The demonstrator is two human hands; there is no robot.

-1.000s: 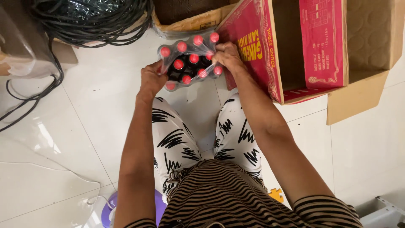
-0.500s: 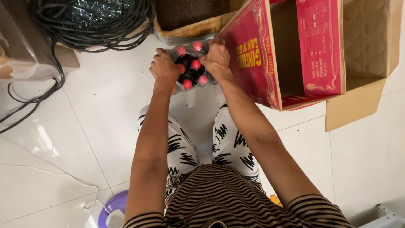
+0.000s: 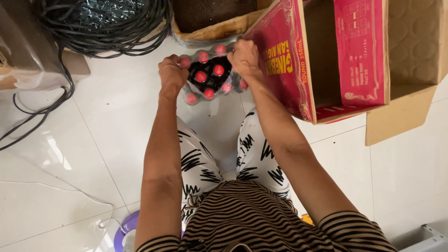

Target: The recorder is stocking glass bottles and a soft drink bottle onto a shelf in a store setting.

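Observation:
A shrink-wrapped pack of dark bottles with red caps stands on the white tiled floor in front of my legs. My left hand grips the plastic wrap at the pack's left side. My right hand clutches the wrap at its upper right corner. Both fists are closed on the film. The lower parts of the bottles are hidden from this top view.
A large open cardboard box with red printed flaps lies right beside the pack. Another brown box sits just behind it. A heap of black cables fills the upper left, with one cable trailing across the floor. A purple object lies near my left elbow.
The pack has come lower and closer to the floor near the boxes. My hands have shifted from its outer sides to gripping the wrap on top.

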